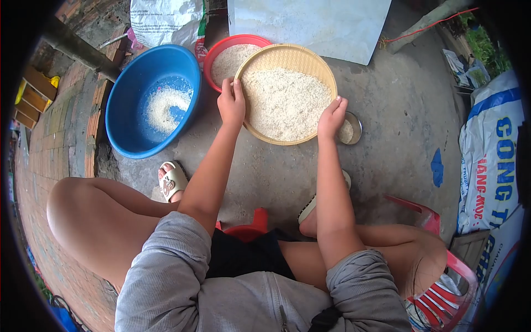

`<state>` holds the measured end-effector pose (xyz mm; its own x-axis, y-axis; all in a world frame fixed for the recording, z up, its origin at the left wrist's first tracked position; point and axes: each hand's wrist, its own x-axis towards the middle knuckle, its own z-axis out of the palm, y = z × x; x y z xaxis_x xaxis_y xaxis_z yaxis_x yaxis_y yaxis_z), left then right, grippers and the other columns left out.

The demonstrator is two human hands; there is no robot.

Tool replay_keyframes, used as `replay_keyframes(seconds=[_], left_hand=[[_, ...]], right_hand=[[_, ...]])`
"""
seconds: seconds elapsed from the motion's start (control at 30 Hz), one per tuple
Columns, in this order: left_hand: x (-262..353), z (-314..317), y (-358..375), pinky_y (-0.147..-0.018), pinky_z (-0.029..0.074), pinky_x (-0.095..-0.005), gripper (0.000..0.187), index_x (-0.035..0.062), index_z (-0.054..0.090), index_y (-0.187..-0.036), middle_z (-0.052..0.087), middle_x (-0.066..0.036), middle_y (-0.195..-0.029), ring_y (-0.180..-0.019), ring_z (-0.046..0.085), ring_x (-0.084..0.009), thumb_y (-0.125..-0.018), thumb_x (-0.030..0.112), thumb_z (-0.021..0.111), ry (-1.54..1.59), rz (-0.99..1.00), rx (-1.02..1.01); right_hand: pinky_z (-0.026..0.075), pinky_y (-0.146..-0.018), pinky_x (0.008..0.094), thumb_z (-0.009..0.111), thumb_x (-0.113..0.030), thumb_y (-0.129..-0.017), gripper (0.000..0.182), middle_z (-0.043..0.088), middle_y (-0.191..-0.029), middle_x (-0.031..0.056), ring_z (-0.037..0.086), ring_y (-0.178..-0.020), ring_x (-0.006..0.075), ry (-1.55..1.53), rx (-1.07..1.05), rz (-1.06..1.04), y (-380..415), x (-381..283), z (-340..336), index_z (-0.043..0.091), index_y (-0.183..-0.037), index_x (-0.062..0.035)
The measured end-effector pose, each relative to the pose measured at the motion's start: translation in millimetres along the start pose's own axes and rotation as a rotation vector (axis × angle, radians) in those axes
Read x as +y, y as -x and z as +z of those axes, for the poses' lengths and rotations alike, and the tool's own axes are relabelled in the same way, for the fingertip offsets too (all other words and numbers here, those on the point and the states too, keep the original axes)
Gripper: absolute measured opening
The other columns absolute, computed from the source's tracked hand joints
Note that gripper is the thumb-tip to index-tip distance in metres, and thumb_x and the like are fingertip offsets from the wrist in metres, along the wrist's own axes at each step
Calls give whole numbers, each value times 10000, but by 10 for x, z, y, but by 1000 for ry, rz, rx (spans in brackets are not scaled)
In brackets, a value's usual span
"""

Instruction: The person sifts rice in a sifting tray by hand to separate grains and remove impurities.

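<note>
Your left hand (231,105) and right hand (333,118) grasp opposite sides of a woven tray (304,54), fingers closed on its rim, as its load of pale grain (287,105) partly hides a red basin (243,37) beside a blue basin (124,119). The step in hand appears to be working the loaded tray; the next move likely calls for an even, two-handed hold against spills.

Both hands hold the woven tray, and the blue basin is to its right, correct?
Not quite: in the head view, the blue basin is left of the woven tray, not right. The left hand and right hand do hold it.
</note>
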<state>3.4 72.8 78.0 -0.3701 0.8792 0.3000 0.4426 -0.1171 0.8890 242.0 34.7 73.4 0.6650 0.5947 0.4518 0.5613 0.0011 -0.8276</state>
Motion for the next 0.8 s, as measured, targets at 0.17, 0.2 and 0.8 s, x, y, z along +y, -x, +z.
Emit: replay_keyframes(seconds=[0.17,0.2,0.8], left_hand=[[287,-59,-253,-574,443,-310,254,21,639,-970,602,-122,-647,-577,569,-152,-926,254,547,132,-8,112],[284,-66,-305,-574,443,-310,254,21,639,-970,602,-122,-647,-577,569,-152,-926,254,547,133,-5,115],[58,-166,-570,-657,444,-233,312,-55,678,-981,653,-54,-826,-709,559,-101,-869,234,641,569,-380,-31]], right_hand=[[428,-630,358,434,-256,-978,268,565,-726,125,542,-659,225,-127,-81,109,-365,-372,53,498,-904,-7],[422,-619,345,441,-249,-977,260,550,-701,103,520,-637,192,-121,-70,84,-387,-380,58,496,-901,-7],[372,-571,241,510,-220,-960,227,530,-707,-7,440,-627,55,-500,-232,417,-426,-399,159,503,-822,-40]])
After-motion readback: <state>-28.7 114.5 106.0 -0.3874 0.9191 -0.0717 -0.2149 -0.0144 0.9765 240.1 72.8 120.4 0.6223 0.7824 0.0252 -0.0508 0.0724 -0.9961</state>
